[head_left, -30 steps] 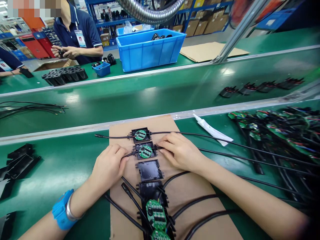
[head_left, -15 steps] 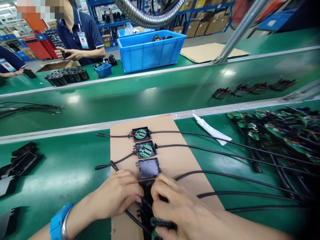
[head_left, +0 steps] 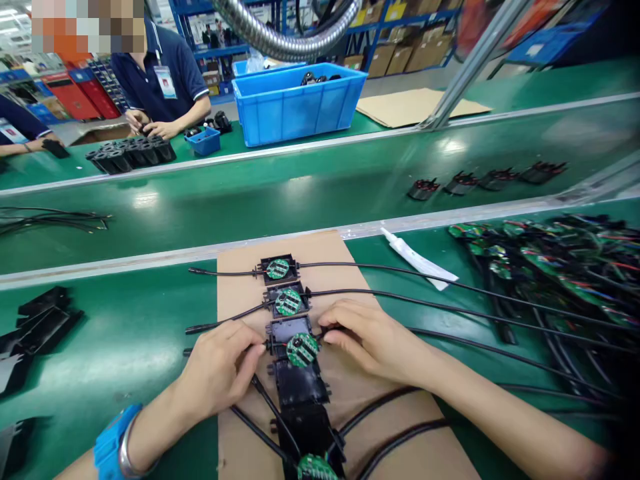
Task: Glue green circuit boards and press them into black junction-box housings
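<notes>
A round green circuit board [head_left: 302,350] lies over the third black plastic housing [head_left: 286,329], with a black cable on each side of it. My left hand [head_left: 225,367] pinches the cable at the housing's left end. At the right end, my right hand [head_left: 367,337] has thumb and finger closed on the other cable. Farther up, two housings hold boards, the nearer board [head_left: 289,302] and the farther board [head_left: 277,269]. Below sit a bare housing [head_left: 300,383] and another housing [head_left: 303,427], with a board [head_left: 317,468] at the bottom edge.
Cardboard [head_left: 240,267] lies under the housings. Loose black housings [head_left: 43,320] are at left. A white tube [head_left: 420,260] and a heap of wired boards [head_left: 560,273] lie at right. Beyond the divider, a co-worker [head_left: 163,87] handles black parts near a blue bin [head_left: 300,103].
The circuit board has come up from near the bottom onto the third housing. My hands have moved apart to its two sides. The co-worker's hands have lowered.
</notes>
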Tool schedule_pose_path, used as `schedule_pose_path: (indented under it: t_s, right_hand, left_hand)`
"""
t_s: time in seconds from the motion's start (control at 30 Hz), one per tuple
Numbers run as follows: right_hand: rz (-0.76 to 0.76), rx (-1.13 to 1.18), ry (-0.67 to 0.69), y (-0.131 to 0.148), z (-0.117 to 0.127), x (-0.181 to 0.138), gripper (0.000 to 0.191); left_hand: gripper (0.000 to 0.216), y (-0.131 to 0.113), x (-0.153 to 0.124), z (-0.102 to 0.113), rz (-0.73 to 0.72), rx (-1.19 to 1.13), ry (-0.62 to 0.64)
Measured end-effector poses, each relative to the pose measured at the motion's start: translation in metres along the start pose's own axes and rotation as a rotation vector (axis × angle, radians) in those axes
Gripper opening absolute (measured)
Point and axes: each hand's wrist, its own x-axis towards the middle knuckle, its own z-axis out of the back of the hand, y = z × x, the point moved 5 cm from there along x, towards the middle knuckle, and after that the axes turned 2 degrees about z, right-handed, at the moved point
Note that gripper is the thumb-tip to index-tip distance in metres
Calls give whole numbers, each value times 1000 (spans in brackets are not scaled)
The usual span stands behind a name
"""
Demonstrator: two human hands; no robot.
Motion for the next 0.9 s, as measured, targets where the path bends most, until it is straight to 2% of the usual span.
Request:
schedule_pose_path:
  t_s: [0.17,0.33,0.4,0.47,0.53,0.63,0.7,0.77,0.9]
  right_hand:
    - [58,-29,-120,-1,-8,1,14]
    - [90,-144,-133,-4,-14,7,18]
    - [98,-202,-156,3,-9,6,17]
    - [112,-221,-189,19,-2,-1,15]
    - [134,-153,-139,41,1,-13,14]
    - [115,3,47,75,-9,-30,11]
    - [42,7,99,89,-21,-38,21]
    - [-18,-35,93,96,-33,-42,30]
    - [22,-59,98,105,-56,-51,17]
  left_hand:
    - [9,1,-2,4,-10,12,-56]
    - [15,8,2,-7,34,183,60]
    - [12,5,2,-3,29,194,12]
    - [11,-4,-2,4,-37,127,-21]
    - [11,-17,-8,3,-145,-4,97]
    - [16,-32,-22,-7,-255,-112,358]
    - [15,-32,-28,-13,-264,-85,390]
    - [16,-30,-32,-18,-262,-67,378]
    - [20,-27,-35,-26,-275,-92,381]
